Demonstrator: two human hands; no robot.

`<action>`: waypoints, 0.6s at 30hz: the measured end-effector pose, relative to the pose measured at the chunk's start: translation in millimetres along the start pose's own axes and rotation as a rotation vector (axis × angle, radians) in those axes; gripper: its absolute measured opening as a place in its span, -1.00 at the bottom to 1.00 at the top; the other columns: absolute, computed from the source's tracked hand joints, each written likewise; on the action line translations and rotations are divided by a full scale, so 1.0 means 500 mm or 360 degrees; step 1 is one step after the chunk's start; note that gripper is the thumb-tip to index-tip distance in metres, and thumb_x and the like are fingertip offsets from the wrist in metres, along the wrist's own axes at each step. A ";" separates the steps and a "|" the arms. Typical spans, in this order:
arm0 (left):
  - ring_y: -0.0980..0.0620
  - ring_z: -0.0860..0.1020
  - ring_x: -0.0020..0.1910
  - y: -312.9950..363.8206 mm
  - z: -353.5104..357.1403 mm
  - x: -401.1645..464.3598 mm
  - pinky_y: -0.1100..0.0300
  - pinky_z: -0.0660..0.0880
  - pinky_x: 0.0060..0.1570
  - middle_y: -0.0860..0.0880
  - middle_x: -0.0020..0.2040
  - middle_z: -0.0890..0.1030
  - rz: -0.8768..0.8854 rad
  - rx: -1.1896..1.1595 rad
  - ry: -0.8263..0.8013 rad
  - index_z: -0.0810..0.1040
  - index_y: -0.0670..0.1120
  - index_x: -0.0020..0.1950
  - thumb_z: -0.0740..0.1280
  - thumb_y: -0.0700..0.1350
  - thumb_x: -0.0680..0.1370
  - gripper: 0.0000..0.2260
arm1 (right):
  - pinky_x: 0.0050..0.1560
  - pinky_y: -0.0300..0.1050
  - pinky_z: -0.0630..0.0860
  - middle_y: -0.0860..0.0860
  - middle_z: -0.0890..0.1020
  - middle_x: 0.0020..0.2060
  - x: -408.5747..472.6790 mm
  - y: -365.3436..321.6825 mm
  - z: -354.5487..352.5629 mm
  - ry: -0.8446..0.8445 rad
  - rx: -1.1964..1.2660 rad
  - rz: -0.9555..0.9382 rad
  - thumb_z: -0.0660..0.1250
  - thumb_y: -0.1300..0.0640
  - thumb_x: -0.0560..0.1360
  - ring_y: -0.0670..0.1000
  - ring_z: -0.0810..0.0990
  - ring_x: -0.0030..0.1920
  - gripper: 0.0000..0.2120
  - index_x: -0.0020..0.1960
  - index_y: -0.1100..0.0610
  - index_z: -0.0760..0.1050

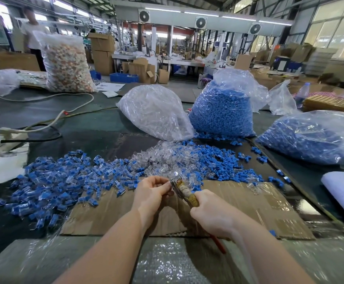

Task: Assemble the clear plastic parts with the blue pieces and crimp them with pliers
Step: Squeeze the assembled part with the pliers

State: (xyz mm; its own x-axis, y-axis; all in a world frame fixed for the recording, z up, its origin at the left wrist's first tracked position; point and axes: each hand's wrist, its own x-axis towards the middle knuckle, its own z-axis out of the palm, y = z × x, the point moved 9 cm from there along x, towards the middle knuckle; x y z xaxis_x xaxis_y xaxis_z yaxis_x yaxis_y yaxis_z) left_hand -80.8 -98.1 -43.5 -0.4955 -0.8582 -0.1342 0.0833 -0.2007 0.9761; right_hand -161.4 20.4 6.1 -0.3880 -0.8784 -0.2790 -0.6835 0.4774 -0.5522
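Hall: factory floor behind my table (97,128), with cartons, blue crates and fans up on a duct; a person (31,31) stands at the far left behind a tall bag of pale bits (66,64).
Table: dark top; I see a flattened cardboard sheet (249,206) at the near edge, with bubble wrap (167,261) below it.
Left hand (152,193): fingers curled in, pinching something small at the plier nose; I cannot make out the part itself.
Right hand (212,214): wrapped round the handles of the pliers (184,191), which are tape-wound near the head, with a red handle end poking out under my wrist.
Plier jaws: right against my left fingertips; I cannot tell whether they are closed.
Both hands: over the far edge of the cardboard, at the table's near middle.
Clear parts (163,158): loose heap just beyond my hands, spilling from the clear bag (154,111) lying mid-table.
Blue pieces (214,158): scattered right of the clear heap, in front of the blue bag (222,113) standing beside the clear one.
Second blue bag (310,138): lying toward the right edge.
Assembled pile (50,183): blue-and-clear units spread wide over the left half, some overlapping the cardboard's left edge.
Left edge: white power strip (9,134) with cables running back across the top.
Right edge: folded white foam (343,189); a bottle (302,95) farther back.
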 end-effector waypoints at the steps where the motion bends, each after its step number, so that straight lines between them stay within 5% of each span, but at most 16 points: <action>1: 0.07 0.61 -0.39 0.000 -0.001 0.000 0.27 0.51 -0.40 -0.14 -0.27 0.60 -0.0003 -0.0007 0.0007 0.54 -0.20 -0.08 0.30 -0.34 0.51 -0.92 | -0.29 -0.17 0.34 0.02 0.48 -0.23 -0.001 0.000 0.002 0.0005 0.0091 -0.0009 0.16 0.24 0.50 -0.03 0.42 -0.29 -0.89 -0.19 0.11 0.37; 6: 0.03 0.60 -0.41 -0.004 0.002 0.002 0.25 0.51 -0.45 -0.14 -0.33 0.60 -0.0015 -0.0115 -0.0003 0.53 -0.23 -0.09 0.29 -0.37 0.51 -0.93 | -0.31 -0.16 0.40 0.06 0.57 -0.25 -0.003 0.010 -0.006 0.0205 0.0465 -0.0038 0.28 0.27 0.41 0.00 0.50 -0.30 -0.91 -0.11 0.14 0.50; 13: 0.09 0.58 -0.40 -0.006 -0.005 0.001 0.27 0.51 -0.39 -0.08 -0.35 0.58 0.0095 0.0023 0.0061 0.55 -0.17 -0.10 0.32 -0.33 0.51 -0.92 | 0.17 0.03 0.44 0.02 0.49 0.02 0.013 0.110 -0.085 0.0821 -0.0099 0.0244 0.32 0.04 0.49 0.04 0.44 0.09 -0.81 0.07 0.03 0.39; 18: 0.09 0.60 -0.33 0.007 0.000 -0.005 0.32 0.53 -0.33 -0.06 -0.29 0.62 0.0198 0.0198 0.0074 0.59 -0.09 -0.12 0.31 -0.32 0.52 -0.85 | 0.24 0.05 0.34 0.13 0.42 0.25 0.005 0.165 -0.115 0.0955 -0.0487 0.0536 0.24 -0.15 0.52 0.13 0.34 0.30 -0.56 0.29 0.06 0.31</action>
State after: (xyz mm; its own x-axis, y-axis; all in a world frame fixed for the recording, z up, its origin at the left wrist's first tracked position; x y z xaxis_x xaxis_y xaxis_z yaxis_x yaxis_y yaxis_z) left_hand -79.1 -96.8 -39.6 -0.4471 -0.8943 -0.0163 0.0323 -0.0344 0.9989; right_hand -254.4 59.1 5.2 -0.8169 -0.5620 0.1300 -0.5757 0.7801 -0.2450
